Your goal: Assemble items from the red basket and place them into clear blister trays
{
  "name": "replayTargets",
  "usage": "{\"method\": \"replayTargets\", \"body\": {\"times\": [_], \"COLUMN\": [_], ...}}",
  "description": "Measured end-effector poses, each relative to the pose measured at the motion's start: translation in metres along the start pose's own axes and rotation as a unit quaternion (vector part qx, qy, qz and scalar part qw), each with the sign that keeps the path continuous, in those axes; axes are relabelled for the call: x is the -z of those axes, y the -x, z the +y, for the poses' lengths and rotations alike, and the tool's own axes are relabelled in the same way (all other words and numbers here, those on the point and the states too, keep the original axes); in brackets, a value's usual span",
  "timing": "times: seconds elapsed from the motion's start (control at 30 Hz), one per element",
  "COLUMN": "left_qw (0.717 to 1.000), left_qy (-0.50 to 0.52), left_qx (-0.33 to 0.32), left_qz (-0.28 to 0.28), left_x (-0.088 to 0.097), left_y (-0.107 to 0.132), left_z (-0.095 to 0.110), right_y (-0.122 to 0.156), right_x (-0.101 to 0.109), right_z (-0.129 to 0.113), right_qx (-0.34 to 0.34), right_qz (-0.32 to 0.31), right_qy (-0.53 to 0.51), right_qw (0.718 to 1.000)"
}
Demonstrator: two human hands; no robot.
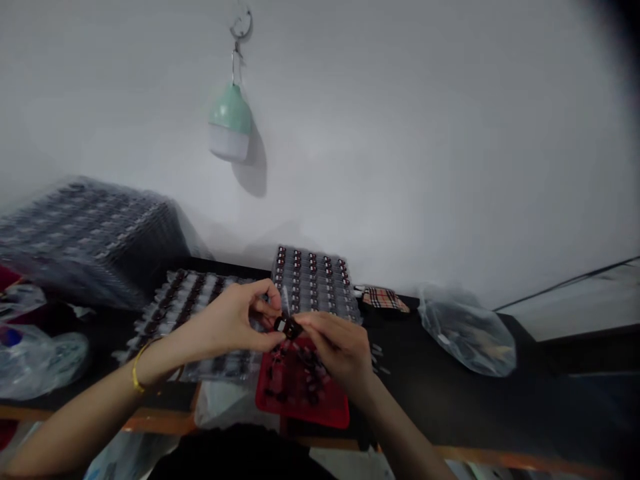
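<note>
Two hands of ours, the left hand [225,321] and right hand [340,350], are together, pinching a small black part [287,327] above the red tray [310,415]; firm fingertip control suits something this small.

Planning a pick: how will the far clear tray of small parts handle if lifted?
The tray looks like thin formed plastic, so probably light and apt to flex if held by one edge. Its parts sit in tight rows and may shift if it tilts.
</note>
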State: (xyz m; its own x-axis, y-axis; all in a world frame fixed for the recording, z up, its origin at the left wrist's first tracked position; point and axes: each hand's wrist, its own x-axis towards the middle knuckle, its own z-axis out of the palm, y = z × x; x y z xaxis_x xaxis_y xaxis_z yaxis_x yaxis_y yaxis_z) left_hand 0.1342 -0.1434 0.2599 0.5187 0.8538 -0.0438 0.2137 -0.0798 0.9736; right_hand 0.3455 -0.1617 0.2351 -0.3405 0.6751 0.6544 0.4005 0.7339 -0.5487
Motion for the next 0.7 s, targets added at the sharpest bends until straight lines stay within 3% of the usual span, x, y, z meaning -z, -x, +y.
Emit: {"method": "replayTargets", "body": {"times": [0.2, 0.7], "left_qw": [1.0, 0.998], "left_qy": [0.004, 0.028], "left_qx": [-0.013, -0.027], "left_qz": [0.012, 0.051], "left_x": [-0.006, -0.012], "left_y": [0.001, 0.004], "left_z": [-0.004, -0.005], "right_y": [0.004, 0.011], "right_x": [0.003, 0.003], "right_z": [0.001, 0.006], "right_qx": [0.052, 0.098], "right_qz": [-0.018, -0.05], "right_qy": [-0.002, 0.03], "right_qw": [0.998, 0.993]}}
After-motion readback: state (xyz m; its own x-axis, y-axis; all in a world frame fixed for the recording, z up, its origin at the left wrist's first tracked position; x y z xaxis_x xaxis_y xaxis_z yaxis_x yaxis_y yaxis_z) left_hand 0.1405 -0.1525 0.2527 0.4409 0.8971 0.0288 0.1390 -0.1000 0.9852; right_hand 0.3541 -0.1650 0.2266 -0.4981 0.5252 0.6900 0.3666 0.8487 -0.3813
